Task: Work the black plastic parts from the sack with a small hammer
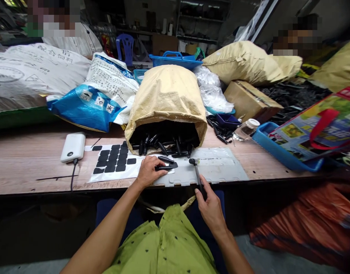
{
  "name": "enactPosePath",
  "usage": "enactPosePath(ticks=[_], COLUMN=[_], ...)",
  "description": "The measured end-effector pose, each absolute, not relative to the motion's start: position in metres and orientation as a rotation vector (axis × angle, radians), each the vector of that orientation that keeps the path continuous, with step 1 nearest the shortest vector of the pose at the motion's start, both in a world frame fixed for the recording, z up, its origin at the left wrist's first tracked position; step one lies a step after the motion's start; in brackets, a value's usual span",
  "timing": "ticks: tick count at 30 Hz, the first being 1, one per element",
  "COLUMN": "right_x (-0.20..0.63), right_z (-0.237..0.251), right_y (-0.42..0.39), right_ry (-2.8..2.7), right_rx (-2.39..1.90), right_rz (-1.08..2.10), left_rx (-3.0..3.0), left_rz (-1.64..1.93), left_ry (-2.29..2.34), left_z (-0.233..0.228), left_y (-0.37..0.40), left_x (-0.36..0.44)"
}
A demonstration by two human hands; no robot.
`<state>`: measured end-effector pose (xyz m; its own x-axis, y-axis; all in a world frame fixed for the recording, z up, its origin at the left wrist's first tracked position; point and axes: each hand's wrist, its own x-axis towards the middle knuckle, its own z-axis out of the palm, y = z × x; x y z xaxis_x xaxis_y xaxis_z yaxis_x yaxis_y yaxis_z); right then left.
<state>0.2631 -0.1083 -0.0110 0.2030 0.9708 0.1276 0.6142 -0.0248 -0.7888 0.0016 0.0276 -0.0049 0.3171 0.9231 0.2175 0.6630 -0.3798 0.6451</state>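
Observation:
My left hand (149,172) is closed on a slim black tube-shaped part (163,168), held low over the table. At its tip lies a small black patch (174,165). My right hand (209,201) is wrapped round the handle of a small hammer (197,174), its head raised toward the grey plastic sheet (220,167). Another black part (166,159) rests just beyond my left fingers. Behind it, a tan sack (169,91) lies with its mouth toward me, full of similar black parts. Left of my hand is a white sheet (92,178) bearing several black rounded-square pads (111,157).
A white power bank (73,146) with a cable stands at the left. Printed sacks (106,87) line the back left. To the right are a clear jar (246,128), a blue tray (291,163) and a cardboard box (251,101). Other people sit across the table.

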Motion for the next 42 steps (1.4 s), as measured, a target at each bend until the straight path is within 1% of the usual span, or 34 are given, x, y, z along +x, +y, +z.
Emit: enactPosePath(ticks=[5, 10, 16, 22, 27, 33, 35, 38, 42], right_x=[0.236, 0.21, 0.195, 0.192, 0.198, 0.202, 0.208, 0.221, 0.243], right_z=[0.01, 0.021, 0.02, 0.018, 0.02, 0.023, 0.023, 0.021, 0.015], right_y=[-0.121, -0.122, -0.116, -0.113, -0.116, -0.12, -0.119, -0.116, -0.112], right_ry=[-1.588, -1.675, -1.747, -1.716, -1.673, -1.593, -1.543, -1.505, -1.527], right_rx=[-1.544, -1.503, -1.407, -1.477, -1.481, -1.561, -1.592, -1.658, -1.891], right_rz=[0.701, 0.833, 0.787, 0.867, 0.828, 0.921, 0.878, 0.726, 0.523], left_rx=[2.149, 2.133, 2.147, 2.133, 2.117, 2.109, 2.111, 2.111, 2.122], left_rz=[0.774, 0.79, 0.766, 0.777, 0.792, 0.782, 0.795, 0.807, 0.816], left_ry=[1.394, 1.402, 1.422, 1.43, 1.422, 1.433, 1.42, 1.416, 1.408], left_z=[-0.004, -0.007, -0.005, -0.004, -0.005, -0.005, -0.005, -0.006, -0.007], left_y=[0.026, 0.026, 0.027, 0.026, 0.026, 0.026, 0.026, 0.025, 0.025], left_x=[0.002, 0.002, 0.003, 0.004, 0.004, 0.004, 0.004, 0.004, 0.003])
